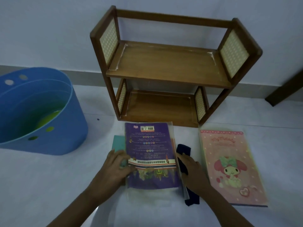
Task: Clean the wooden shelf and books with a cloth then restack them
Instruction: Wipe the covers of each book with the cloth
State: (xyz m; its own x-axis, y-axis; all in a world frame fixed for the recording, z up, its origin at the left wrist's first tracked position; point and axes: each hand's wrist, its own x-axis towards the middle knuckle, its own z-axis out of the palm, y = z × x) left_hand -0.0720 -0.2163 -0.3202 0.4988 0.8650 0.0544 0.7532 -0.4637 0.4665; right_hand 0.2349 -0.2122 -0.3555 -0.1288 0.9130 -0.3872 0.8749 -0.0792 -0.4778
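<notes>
Purple book (pixel 150 153) lies on the floor before the shelf (pixel 165 66): thin, floppy, slick cover. Your left hand (pixel 114 167) pinches its edge; right hand (pixel 191 167) presses the cloth (pixel 183 150) beside. Support the spine.

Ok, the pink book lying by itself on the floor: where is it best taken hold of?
Probably by its near-left long edge, coming from the right hand. The pink book lies flat and thin on the floor, so fingers likely must slide under an edge; that one is free and nearest.
</notes>
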